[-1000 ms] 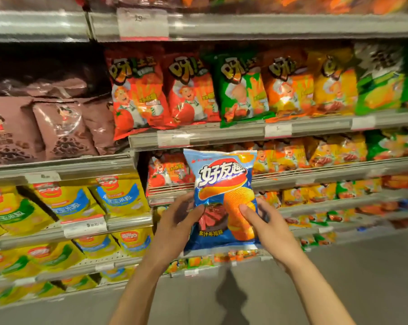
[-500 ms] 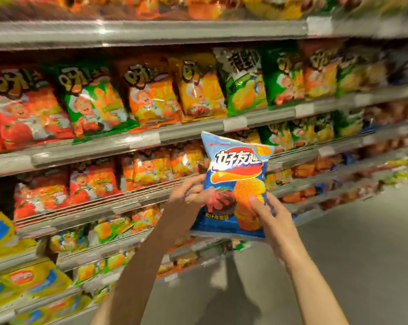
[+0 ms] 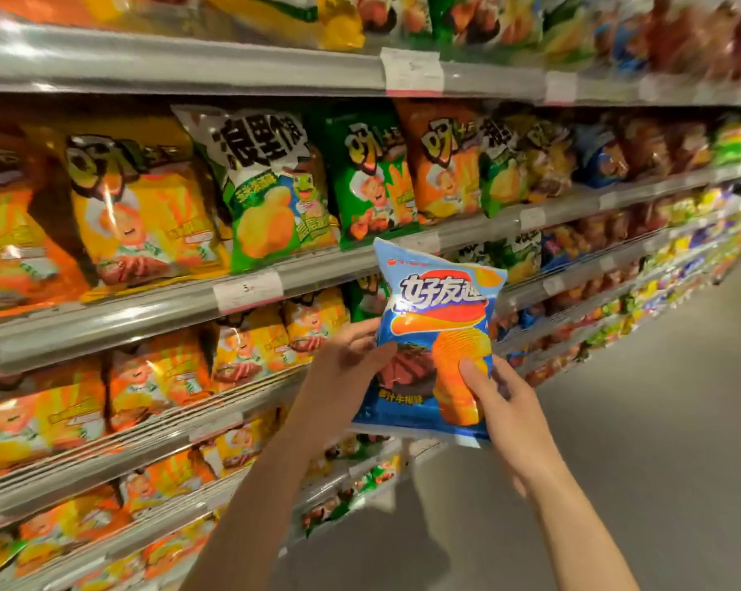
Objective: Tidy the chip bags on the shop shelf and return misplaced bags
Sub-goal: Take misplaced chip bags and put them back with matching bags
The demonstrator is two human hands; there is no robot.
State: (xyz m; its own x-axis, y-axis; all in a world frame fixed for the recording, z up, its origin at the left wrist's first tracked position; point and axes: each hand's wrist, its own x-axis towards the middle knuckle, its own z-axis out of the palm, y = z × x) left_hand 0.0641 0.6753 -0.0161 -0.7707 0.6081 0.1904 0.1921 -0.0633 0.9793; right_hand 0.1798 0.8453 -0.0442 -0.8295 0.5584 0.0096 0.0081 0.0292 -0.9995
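Observation:
I hold a blue chip bag [image 3: 435,330] with white lettering and an orange chip stack upright in front of the shelves. My left hand [image 3: 343,368] grips its left edge, thumb on the front. My right hand [image 3: 503,403] grips its lower right corner. Behind it, the eye-level shelf [image 3: 360,266] carries yellow-orange bags [image 3: 143,211], a white-and-green bag [image 3: 270,181], a green bag [image 3: 373,177] and an orange bag [image 3: 441,159]. Further right on that shelf sits a blue bag [image 3: 599,155], blurred.
Several grey shelf rails with price tags [image 3: 247,290] run from left to far right, all packed with chip bags. The rows below hold orange and yellow bags [image 3: 155,377]. Grey aisle floor [image 3: 658,420] lies to the right and below.
The view has swung right along the aisle; the brown and yellow bags at left are gone. The blue bag stays in both hands, now before the green and orange bags.

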